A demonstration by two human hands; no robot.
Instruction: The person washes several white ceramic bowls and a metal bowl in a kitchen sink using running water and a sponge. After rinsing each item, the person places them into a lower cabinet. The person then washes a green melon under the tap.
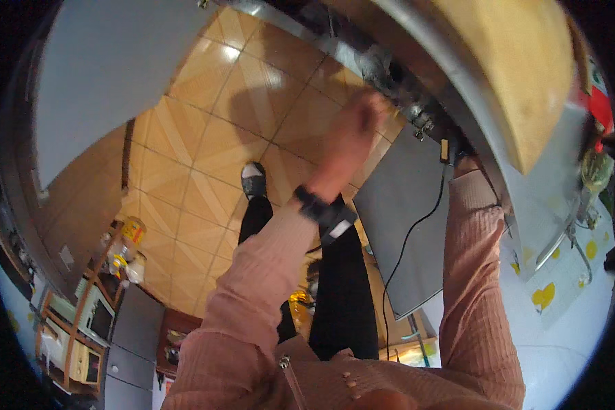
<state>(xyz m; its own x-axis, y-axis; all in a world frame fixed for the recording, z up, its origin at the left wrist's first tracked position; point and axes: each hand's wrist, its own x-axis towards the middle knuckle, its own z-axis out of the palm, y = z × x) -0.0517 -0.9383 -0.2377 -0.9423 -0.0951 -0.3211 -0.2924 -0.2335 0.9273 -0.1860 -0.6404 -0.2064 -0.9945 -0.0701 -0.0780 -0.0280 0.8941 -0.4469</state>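
Note:
My left hand (361, 115), blurred by motion, reaches forward over the tiled floor, beside a cluster of metal fittings (420, 120) along the unit at the right. Its fingers are too smeared to tell whether they hold anything. A black strap with a small device (328, 215) circles that wrist. My right hand (466, 165) is mostly hidden behind the counter's metal edge (484, 120), next to a grey panel (400, 220) like a cabinet door. Close by it, the light-coloured end piece (444, 151) of a black cable (415, 225) stands against the panel.
A large yellowish board (517, 66) juts over the counter at upper right. A white panel (102, 87) fills the upper left. Plastic bottles (128, 246) and a wooden shelf rack (77, 328) stand at lower left. My shoe (253, 179) rests on the tiled floor (184, 154).

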